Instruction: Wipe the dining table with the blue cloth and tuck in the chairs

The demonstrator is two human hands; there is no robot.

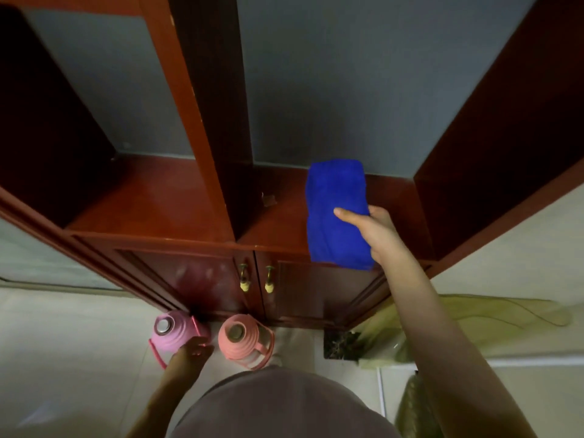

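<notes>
Blue cloth: the blue cloth (335,197) was folded into a thick pad and sat over the front edge of the right-hand open compartment of the cabinet (189,197). Its near end stuck out past the shelf lip, in front of the door below. Couldn't tell if it was actually resting on the shelf or just held above it.
Right hand: the right hand (376,229) was grasping the cloth from the side, thumb laid across the top and the other fingers tucked away behind or under it.
Left hand: the left hand (192,349) hung low by the floor, right in front of the pink flask (173,333). It was too blurry, so no idea if it was grabbing anything or just loose.
Flasks: the pink one and a salmon flask (243,339) stood upright side by side on the floor against the cabinet base, both capped, so whatever was inside stayed hidden.
Right compartment: besides the cloth, a small scrap (269,199) lay on the shelf near the divider.
Lower doors: both were closed, with the two brass handles (243,276) next to each other.
Floor, right side: a yellowish plastic bag (474,324) lay crumpled, contents not visible.
</notes>
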